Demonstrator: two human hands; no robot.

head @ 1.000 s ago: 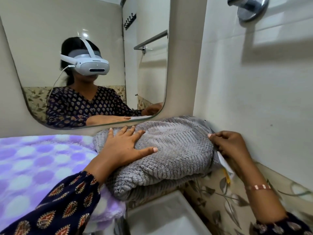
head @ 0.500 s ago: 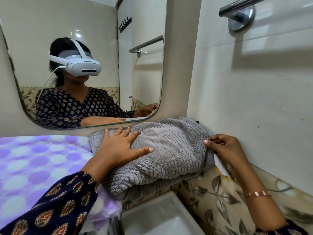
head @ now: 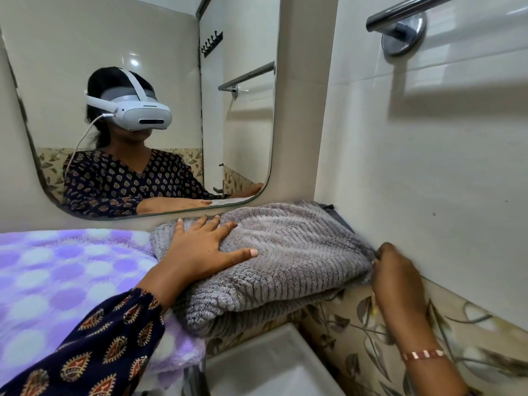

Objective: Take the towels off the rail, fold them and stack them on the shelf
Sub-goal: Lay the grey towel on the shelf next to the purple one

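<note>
A folded grey ribbed towel [head: 288, 252] lies on the shelf under the mirror, pushed against the right wall. My left hand [head: 205, 247] rests flat on its top left part, fingers spread. My right hand [head: 395, 270] is at the towel's right edge by the wall, its fingertips pinched on that edge. A purple dotted towel [head: 65, 281] lies on the shelf to the left, partly under my left sleeve. The chrome towel rail [head: 400, 11] on the right wall is bare in the part that shows.
A large mirror [head: 228, 110] hangs on the back wall and reflects a person with a headset. A white basin [head: 268, 364] sits below the shelf's front edge. Leaf-patterned tiles [head: 357, 324] run along the lower right wall.
My right hand slid down the towel's right edge toward the wall, and the white label it touched is now hidden. The left hand stayed flat on the towel. The view tilted up.
</note>
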